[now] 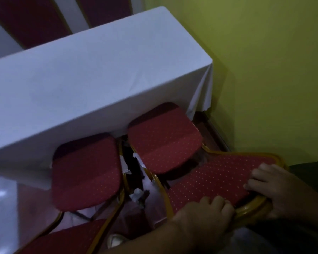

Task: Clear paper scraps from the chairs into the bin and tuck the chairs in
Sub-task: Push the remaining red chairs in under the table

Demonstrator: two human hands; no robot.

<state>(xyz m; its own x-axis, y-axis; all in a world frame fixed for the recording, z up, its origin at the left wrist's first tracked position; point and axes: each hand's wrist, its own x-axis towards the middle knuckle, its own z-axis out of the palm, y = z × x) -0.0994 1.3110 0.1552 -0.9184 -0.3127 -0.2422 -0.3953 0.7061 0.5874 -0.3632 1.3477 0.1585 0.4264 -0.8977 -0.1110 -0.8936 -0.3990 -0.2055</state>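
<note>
Two red dotted chairs with gold frames stand at a table draped in a white cloth [92, 70]. The right chair's seat [163, 138] reaches partly under the cloth, and its backrest [218, 175] tilts toward me. My left hand [207, 211] grips the lower edge of that backrest's gold frame. My right hand [270, 189] holds the top of the same backrest, fingers over the red padding. The left chair's seat [86, 173] is bare. White paper scraps [136, 196] lie on the floor in the gap between the two chairs. No bin is in view.
A yellow-green wall [264, 70] closes the right side, close to the right chair. Two more red chair backs [31, 21] stand beyond the table. The left chair's backrest [66, 239] is at the bottom left. A shoe [116, 240] shows at the bottom.
</note>
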